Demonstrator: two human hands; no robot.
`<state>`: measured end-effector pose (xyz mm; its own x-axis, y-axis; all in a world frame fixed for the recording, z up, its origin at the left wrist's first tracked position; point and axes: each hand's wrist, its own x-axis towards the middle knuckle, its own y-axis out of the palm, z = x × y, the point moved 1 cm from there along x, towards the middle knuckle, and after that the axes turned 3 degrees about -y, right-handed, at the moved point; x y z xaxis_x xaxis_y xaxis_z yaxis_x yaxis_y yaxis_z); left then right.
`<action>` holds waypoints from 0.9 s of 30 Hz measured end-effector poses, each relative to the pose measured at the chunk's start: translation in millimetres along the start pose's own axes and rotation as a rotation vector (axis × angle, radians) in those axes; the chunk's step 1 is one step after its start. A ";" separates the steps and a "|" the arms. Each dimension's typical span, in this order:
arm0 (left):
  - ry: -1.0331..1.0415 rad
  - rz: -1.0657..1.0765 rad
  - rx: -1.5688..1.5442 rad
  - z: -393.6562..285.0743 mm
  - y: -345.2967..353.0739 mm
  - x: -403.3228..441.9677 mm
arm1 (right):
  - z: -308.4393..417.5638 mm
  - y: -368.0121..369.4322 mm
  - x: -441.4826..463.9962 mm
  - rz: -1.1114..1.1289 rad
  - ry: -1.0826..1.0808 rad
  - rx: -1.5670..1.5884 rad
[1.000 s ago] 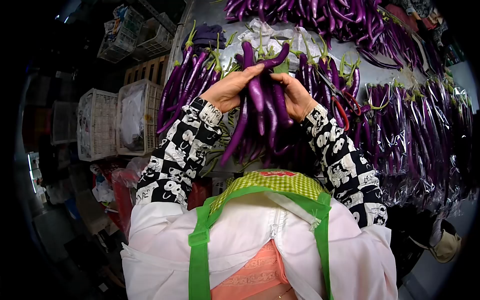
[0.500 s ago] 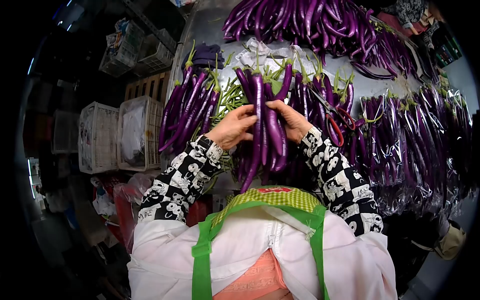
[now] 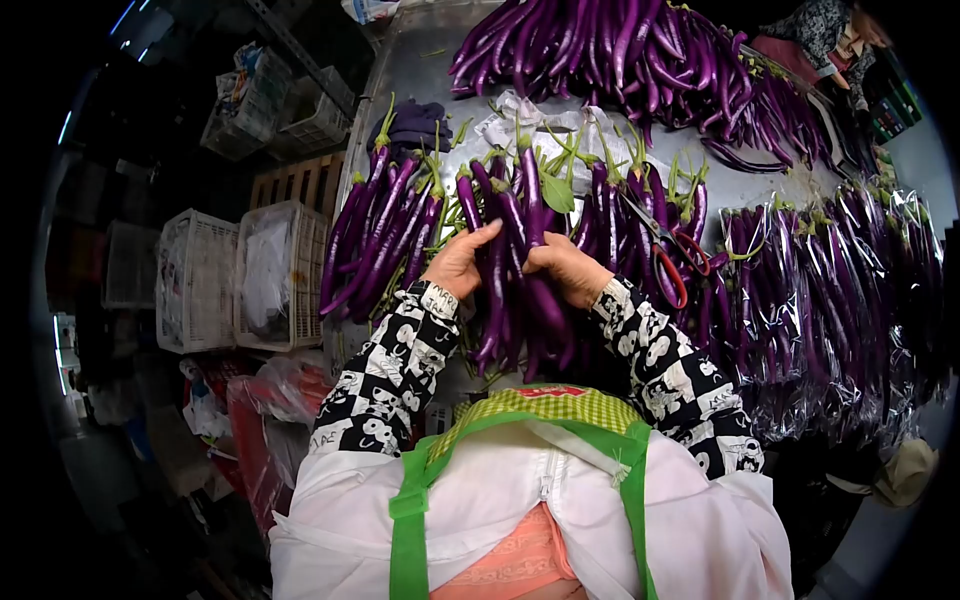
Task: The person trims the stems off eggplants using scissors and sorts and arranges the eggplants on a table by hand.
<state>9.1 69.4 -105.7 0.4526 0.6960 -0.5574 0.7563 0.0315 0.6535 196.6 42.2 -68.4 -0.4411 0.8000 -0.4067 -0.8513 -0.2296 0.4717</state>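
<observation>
My left hand (image 3: 462, 262) and my right hand (image 3: 570, 270) grip a bunch of long purple eggplants (image 3: 512, 225) from its two sides, in front of my apron. The left fingers are curled behind the bunch with the thumb on top. My right thumb presses an eggplant on the other side, its fingers partly hidden. Stems point away from me and the lower ends hang toward me. Another group of eggplants (image 3: 375, 225) lies left of my left hand. Right of my right hand, scissors with red handles (image 3: 668, 262) rest on more eggplants (image 3: 610, 210).
A large eggplant pile (image 3: 600, 50) covers the far part of the metal table (image 3: 405, 75). Clear-wrapped eggplants (image 3: 810, 290) lie at the right. A dark cloth (image 3: 418, 128) sits at the back left. White crates (image 3: 285, 270) stand left of the table. Another person (image 3: 825, 45) is at the far right.
The bunch has shifted and its eggplants are arranged differently, with the tops spread lower. Both hands have moved slightly toward me, and my right hand is turned more inward.
</observation>
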 end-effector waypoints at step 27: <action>0.340 0.233 0.209 -25.8 137.3 -112.4 | 49.3 42.4 -39.9 -0.057 -0.428 -0.003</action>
<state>49.9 14.0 59.9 0.4680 0.8640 -0.1857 0.7474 -0.2749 0.6048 192.2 27.8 6.4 -0.2362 0.9692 -0.0701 -0.8720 -0.1795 0.4554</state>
